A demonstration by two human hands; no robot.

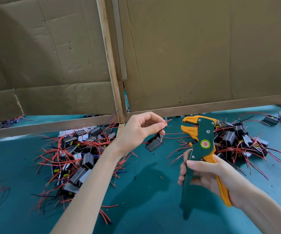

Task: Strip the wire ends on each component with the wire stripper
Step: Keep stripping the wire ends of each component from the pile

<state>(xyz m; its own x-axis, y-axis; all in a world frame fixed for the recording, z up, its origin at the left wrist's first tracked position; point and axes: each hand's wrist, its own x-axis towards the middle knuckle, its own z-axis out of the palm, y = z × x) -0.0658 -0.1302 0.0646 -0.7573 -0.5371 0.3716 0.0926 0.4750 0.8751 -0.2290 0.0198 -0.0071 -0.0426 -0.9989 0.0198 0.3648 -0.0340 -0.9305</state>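
Left: heap of components (75,159), red and black leads tangled, loose on the green worktop (153,191) with no bin or tray under it; I take it for stock waiting, though I cannot tell. Left hand (136,130): grip pinched on a red wire (167,121) near its end, tip aimed at the tool; its component (155,143) dangles below, off the worktop. Wire stripper (198,141) upright just beside, jaws open, wire not yet in. Right hand (208,176): grip wrapped round both handles, ready to squeeze. Right: second heap (237,141), likewise loose.
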